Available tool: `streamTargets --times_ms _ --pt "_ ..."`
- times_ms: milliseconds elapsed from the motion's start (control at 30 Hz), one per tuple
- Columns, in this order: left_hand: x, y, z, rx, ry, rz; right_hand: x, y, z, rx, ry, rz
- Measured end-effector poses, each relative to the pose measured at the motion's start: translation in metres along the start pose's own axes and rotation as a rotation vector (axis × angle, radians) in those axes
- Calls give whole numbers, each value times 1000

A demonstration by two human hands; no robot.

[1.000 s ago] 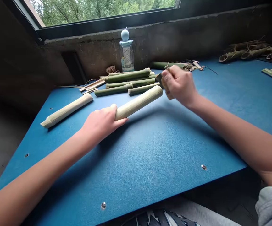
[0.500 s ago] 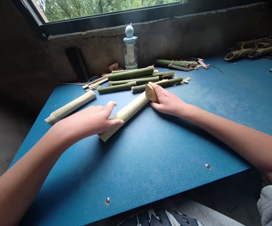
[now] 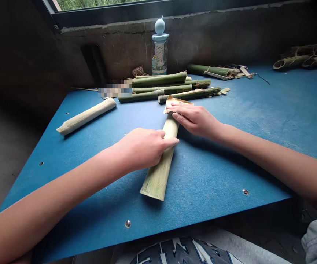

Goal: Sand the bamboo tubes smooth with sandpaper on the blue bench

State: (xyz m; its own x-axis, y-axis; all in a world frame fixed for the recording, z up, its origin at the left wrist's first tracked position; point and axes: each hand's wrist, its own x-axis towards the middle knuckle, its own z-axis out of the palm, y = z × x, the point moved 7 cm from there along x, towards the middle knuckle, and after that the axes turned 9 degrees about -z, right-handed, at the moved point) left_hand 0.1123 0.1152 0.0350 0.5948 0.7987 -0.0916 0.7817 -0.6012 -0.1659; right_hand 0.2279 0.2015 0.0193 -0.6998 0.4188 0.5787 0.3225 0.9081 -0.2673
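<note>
A pale, peeled half-round bamboo piece lies on the blue table, its near end pointing toward me. My left hand is closed around its middle, thumb across the top. At the far end, my right hand presses a tan sheet that looks like sandpaper onto the bamboo, fingers laid over it. The sheet's underside is hidden. Left of my hands rests a second peeled bamboo piece, touched by neither hand.
Several green bamboo sticks lie behind my hands. A clear bottle with a blue lid stands by the wall. More bamboo tubes lie at the far right. Metal bolts dot the blue table.
My left hand has moved right and closed on the bamboo. The bamboo has swung to point more toward me. The right hand's sheet is now spread over its far end.
</note>
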Motion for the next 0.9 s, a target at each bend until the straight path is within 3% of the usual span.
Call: streamTargets --times_ms 133,267,367,467,567,633,700,767,833,900 --pt "-4 11 -1 126 61 75 0 -35 8 114 -74 -99" --pt "-14 27 -4 210 30 97 2 -67 9 250 -193 -223" --pt "-17 23 -4 165 33 40 5 -52 -16 93 -95 -201" --pt "-12 7 -1 96 133 -3 6 -19 -50 -167 65 -123" --pt "-7 9 4 9 152 123 1 10 -69 -336 163 -15" --pt "-7 19 4 1 120 159 -1 19 -68 -409 153 5" --pt "-9 23 0 63 81 21 -2 20 -62 -448 109 -16" --pt "-13 12 -3 158 7 -240 -1 17 -58 -455 91 -34" --pt "-20 -15 -7 210 -85 -525 -1 12 -59 -442 117 -28" --pt "-27 -50 -9 191 -177 -709 0 4 -61 -416 156 -10"
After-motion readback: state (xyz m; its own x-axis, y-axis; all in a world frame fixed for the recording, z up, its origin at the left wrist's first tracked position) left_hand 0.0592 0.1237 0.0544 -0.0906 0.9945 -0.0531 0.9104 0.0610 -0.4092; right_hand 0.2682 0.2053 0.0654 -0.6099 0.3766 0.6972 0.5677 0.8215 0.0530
